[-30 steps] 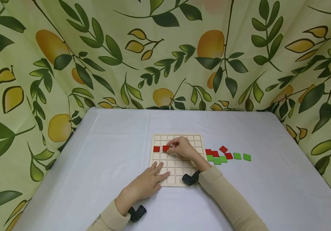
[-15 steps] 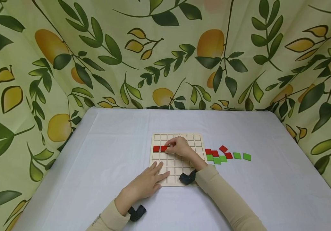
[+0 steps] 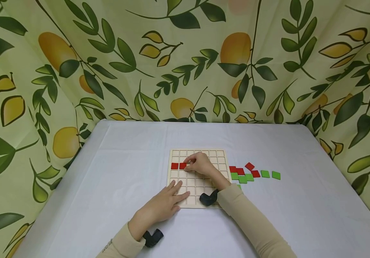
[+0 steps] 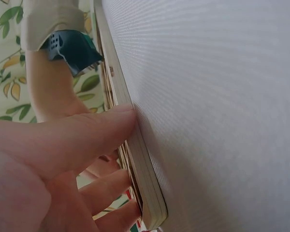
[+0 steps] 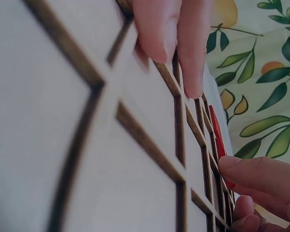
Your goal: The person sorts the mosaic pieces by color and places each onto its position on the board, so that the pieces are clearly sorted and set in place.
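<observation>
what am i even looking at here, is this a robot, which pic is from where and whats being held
No robot: these are a person's two bare hands. The wide picture comes from a camera worn on the head; the two close-ups come from one on each wrist and look tilted. A grid board lies on a white cloth. Near its left edge, side by side, are the first red tile, untouched, and the second red tile, whose edge the right hand holds with its fingertips. The left hand rests, fingers spread, on the board's near left corner. Loose red tiles and green tiles lie at the board's right side.
</observation>
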A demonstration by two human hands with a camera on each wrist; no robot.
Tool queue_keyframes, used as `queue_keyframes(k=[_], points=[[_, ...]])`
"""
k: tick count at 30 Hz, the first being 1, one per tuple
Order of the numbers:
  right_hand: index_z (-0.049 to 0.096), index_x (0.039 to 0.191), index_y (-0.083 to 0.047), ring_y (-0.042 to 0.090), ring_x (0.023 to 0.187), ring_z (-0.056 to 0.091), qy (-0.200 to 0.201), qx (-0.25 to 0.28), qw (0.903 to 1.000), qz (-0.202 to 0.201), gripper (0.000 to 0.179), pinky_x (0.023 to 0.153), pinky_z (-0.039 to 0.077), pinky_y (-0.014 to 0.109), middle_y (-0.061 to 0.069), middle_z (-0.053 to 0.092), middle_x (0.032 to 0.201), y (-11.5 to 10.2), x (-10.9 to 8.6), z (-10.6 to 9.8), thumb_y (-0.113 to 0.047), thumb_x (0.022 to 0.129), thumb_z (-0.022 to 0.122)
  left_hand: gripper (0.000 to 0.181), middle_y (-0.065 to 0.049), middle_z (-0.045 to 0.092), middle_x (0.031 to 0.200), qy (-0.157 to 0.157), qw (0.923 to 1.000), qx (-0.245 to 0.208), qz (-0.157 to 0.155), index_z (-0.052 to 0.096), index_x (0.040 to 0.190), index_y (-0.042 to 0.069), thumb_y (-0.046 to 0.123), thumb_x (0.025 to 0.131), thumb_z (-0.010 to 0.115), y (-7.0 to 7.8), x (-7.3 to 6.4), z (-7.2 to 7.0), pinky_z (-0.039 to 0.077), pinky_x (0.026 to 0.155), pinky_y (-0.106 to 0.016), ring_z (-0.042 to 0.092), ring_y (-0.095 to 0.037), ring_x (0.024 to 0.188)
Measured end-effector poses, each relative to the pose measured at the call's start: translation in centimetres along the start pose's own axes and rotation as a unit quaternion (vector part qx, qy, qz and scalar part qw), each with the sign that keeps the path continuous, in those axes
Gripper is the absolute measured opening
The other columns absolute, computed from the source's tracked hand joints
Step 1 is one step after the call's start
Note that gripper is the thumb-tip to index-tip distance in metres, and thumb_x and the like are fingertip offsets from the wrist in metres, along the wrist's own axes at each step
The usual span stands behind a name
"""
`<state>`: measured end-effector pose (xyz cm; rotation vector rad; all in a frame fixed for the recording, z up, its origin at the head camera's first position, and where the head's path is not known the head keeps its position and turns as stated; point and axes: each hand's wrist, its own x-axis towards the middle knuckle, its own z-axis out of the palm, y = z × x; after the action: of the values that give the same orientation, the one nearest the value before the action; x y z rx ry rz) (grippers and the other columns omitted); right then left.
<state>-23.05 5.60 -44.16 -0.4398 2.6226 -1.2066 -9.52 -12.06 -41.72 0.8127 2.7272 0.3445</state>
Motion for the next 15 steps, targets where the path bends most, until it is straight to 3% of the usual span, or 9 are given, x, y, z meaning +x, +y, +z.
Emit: queue_keyframes(k=[15], points=[[0.076,0.097,-0.005,0.010,0.057,0.042,-0.005,0.007,0.9999,0.010,0.024,0.054,0.034,0.019,-0.004,0.050,0.058,-0.06,0.05,-0.04,-0.011,0.074,0.081,0.048,-0.016,0.033,0.157,0.005,1.0000,0.002,0.002,0.049,0.142,0.023,0.024,0.095,0.058,-0.07,-0.02,0.16,0.036,0.116,-0.051,0.031,-0.040,0.146]])
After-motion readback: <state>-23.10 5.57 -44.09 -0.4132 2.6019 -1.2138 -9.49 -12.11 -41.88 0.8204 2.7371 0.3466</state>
